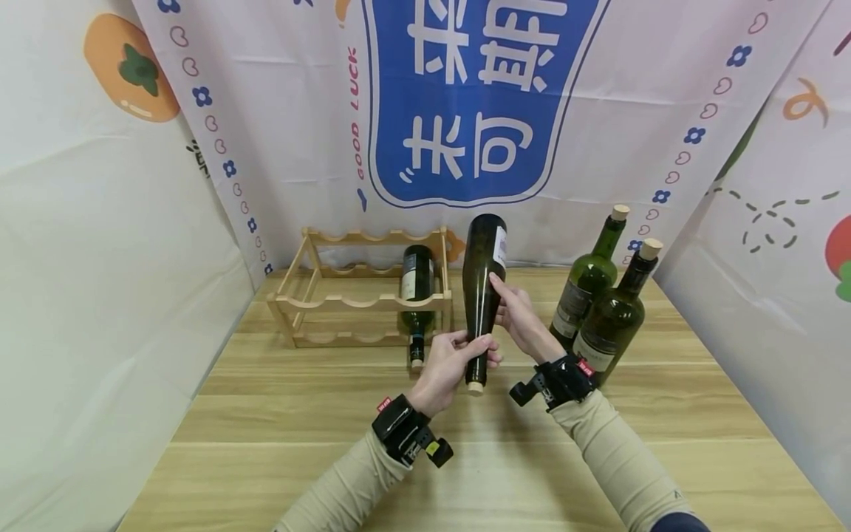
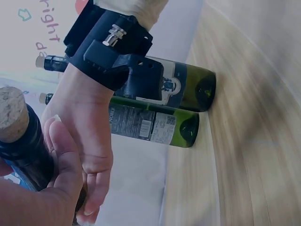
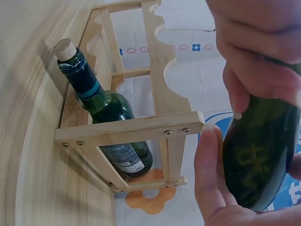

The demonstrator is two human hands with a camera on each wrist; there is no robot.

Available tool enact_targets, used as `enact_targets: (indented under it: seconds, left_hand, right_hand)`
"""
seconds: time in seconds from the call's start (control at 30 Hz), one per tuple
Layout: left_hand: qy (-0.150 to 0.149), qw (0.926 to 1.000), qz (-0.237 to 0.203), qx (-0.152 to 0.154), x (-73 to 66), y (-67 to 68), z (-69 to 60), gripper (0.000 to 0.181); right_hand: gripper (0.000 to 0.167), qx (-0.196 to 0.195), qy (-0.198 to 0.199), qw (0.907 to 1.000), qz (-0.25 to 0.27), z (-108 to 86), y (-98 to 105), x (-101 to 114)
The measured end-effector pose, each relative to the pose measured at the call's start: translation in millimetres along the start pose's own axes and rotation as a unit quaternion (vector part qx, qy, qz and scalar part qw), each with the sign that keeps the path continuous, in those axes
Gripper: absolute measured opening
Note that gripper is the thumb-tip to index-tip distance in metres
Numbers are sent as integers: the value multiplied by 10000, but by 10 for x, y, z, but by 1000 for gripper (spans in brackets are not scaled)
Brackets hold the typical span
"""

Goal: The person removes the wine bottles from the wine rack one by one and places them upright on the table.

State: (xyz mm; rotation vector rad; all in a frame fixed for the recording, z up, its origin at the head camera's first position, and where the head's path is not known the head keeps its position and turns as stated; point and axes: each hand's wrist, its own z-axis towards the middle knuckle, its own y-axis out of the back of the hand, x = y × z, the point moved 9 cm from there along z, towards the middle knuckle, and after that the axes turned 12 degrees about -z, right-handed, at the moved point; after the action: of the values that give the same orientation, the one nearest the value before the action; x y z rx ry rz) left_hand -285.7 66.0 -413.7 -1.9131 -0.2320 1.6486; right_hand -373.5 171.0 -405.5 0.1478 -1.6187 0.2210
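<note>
Both hands hold a dark wine bottle (image 1: 480,295), its corked neck pointing down towards the person and its base up. My left hand (image 1: 450,363) grips the neck just above the cork (image 2: 11,113). Higher up, my right hand (image 1: 521,318) holds the body from the right side, fingers and thumb on either side of the glass. Just left of the bottle stands a wooden wine rack (image 1: 359,303). A green wine bottle (image 3: 117,110) lies in the rack's right end slot, neck towards the person.
Two corked wine bottles, a green one (image 1: 588,277) and a darker one (image 1: 614,318), stand upright right of the right hand, close to its forearm. Printed cloth (image 1: 299,148) hangs behind and beside the wooden table (image 1: 266,443).
</note>
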Motion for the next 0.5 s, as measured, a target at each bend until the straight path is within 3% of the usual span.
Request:
enact_targets:
  seconds: [0.2, 0.33, 0.4, 0.43, 0.5]
  left_hand:
    - [23, 9999, -153, -13, -3, 2, 26, 33]
    - [84, 9996, -282, 3, 9, -20, 40, 33]
    - [111, 9993, -368, 28, 18, -36, 48, 32]
    - [128, 9991, -395, 38, 22, -43, 52, 32]
    - [150, 9991, -403, 34, 28, -47, 61, 32]
  right_hand:
    - [45, -112, 6, 9991, -415, -6, 64, -50]
    - [57, -390, 185, 9926, -1133, -61, 155, -58]
    - [57, -693, 472, 9805, -1780, -128, 211, -26]
    - [54, -860, 695, 9702, -2157, -172, 231, 4]
    - [49, -1189, 1288, 9370, -3020, -275, 239, 83]
